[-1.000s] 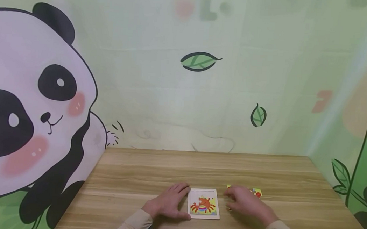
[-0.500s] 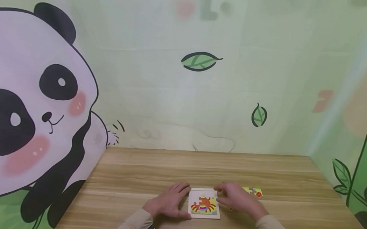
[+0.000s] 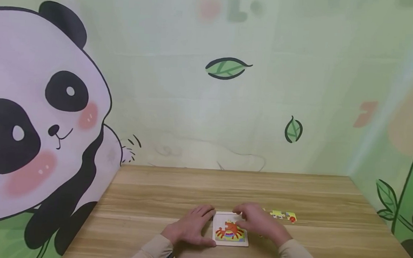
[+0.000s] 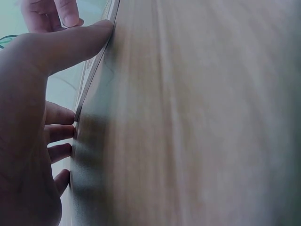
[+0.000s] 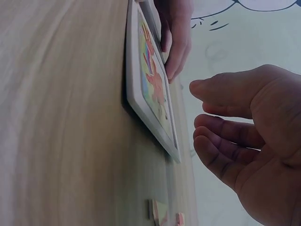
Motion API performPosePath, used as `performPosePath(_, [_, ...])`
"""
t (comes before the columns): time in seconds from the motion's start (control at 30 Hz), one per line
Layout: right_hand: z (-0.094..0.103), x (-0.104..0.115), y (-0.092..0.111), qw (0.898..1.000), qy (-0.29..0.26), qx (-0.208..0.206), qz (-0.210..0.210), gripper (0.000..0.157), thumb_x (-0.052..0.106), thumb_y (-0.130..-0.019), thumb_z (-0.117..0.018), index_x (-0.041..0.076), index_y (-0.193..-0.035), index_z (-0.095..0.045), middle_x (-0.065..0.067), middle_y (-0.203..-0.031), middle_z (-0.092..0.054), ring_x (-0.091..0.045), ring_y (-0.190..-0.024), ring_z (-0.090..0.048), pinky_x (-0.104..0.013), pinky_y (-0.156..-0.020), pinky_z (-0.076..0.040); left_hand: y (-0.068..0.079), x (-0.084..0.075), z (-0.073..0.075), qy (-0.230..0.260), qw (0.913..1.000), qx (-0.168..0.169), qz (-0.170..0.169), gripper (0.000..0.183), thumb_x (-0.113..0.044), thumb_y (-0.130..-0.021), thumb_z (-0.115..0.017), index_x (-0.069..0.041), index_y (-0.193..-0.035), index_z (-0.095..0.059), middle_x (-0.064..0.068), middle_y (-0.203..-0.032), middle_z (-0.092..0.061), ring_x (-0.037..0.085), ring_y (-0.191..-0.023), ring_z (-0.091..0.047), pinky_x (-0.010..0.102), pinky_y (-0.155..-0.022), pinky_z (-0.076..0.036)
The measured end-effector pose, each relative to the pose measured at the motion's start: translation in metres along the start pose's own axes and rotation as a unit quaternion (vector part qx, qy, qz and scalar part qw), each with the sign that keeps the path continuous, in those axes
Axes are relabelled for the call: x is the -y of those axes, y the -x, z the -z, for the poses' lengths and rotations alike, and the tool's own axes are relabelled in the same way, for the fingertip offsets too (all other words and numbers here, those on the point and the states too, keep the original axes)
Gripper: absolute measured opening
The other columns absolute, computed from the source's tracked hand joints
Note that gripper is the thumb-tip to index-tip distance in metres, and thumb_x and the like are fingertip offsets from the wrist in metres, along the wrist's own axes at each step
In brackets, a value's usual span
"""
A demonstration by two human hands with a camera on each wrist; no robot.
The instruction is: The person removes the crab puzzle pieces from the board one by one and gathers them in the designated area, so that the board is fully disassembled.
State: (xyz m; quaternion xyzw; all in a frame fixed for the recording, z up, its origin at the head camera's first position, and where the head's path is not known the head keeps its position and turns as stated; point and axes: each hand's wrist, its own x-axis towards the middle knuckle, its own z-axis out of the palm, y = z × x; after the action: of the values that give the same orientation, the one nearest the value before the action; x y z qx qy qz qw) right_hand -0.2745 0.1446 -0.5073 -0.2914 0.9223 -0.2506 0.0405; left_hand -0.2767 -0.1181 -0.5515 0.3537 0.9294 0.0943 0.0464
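Puzzle frame (image 3: 231,243) lies flat on the table (image 3: 174,186), about midway between its left and right edges and well in from the far edge. Left hand (image 3: 191,226) isn't gripping: fingers loosely extended and spread from the thumb, touching the frame's left side. Right hand (image 3: 260,221) is over the frame's far right corner, fingers bent with tips close together; can't tell if a piece is pinched there. Crab picture (image 3: 229,236) fills the near side; base shows bare at far left. Loose pieces (image 3: 283,216) sit right of the frame, toward the table's right edge. Risks, my read: if right presses off-line, a tab could ride up on its neighbour; if left only braces one side, a sideways push could skid the frame; right forearm could sweep the loose pieces.
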Motion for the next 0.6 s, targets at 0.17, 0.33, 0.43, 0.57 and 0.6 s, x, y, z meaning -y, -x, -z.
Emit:
performPosePath(0.17, [-0.006, 0.001, -0.004, 1.000, -0.002, 0.002, 0.016, 0.034, 0.014, -0.083, -0.073, 0.004, -0.114, -0.069, -0.006, -0.105, -0.069, -0.013, -0.084, -0.060, -0.025, -0.069, -0.052, 0.001, 0.000, 0.002, 0.006, 1.0000, -0.002, -0.005, 0.104, -0.076, -0.077, -0.058, -0.009, -0.151, -0.032, 0.008, -0.155, -0.032, 0.027, -0.142, -0.032, 0.048, -0.118, -0.028])
performPosePath(0.33, [-0.011, 0.001, -0.006, 1.000, -0.001, 0.002, 0.029, 0.033, 0.017, -0.082, -0.075, 0.004, -0.112, -0.069, -0.005, -0.099, -0.068, -0.013, -0.081, -0.058, -0.023, -0.066, -0.049, 0.001, -0.001, 0.002, 0.006, 1.0000, -0.001, -0.005, 0.104, -0.076, -0.077, -0.058, -0.009, -0.151, -0.032, 0.008, -0.155, -0.032, 0.027, -0.142, -0.032, 0.047, -0.118, -0.028])
performPosePath(0.43, [-0.012, 0.002, -0.007, 1.000, -0.002, 0.008, 0.029, 0.034, 0.020, -0.083, -0.076, 0.004, -0.113, -0.069, -0.003, -0.098, -0.066, -0.012, -0.080, -0.056, -0.022, -0.065, -0.047, 0.001, -0.001, 0.003, 0.002, 1.0000, -0.002, -0.006, 0.104, -0.077, -0.077, -0.057, -0.008, -0.151, -0.032, 0.008, -0.155, -0.033, 0.026, -0.142, -0.032, 0.047, -0.118, -0.028])
performPosePath(0.57, [-0.014, 0.003, -0.008, 0.999, 0.000, 0.017, 0.027, 0.035, 0.022, -0.084, -0.076, 0.004, -0.113, -0.069, -0.001, -0.097, -0.066, -0.010, -0.076, -0.054, -0.021, -0.063, -0.046, 0.002, -0.001, 0.003, 0.004, 1.0000, -0.001, -0.005, 0.104, -0.076, -0.077, -0.057, -0.008, -0.151, -0.032, 0.008, -0.155, -0.033, 0.026, -0.142, -0.032, 0.046, -0.118, -0.028])
performPosePath(0.6, [-0.015, 0.004, -0.009, 0.999, 0.001, 0.018, 0.028, 0.035, 0.022, -0.084, -0.076, 0.004, -0.114, -0.069, -0.001, -0.096, -0.066, -0.009, -0.075, -0.053, -0.021, -0.062, -0.046, 0.002, -0.001, 0.003, 0.005, 1.0000, -0.001, -0.005, 0.104, -0.076, -0.078, -0.057, -0.008, -0.151, -0.032, 0.008, -0.155, -0.033, 0.026, -0.142, -0.032, 0.046, -0.118, -0.028])
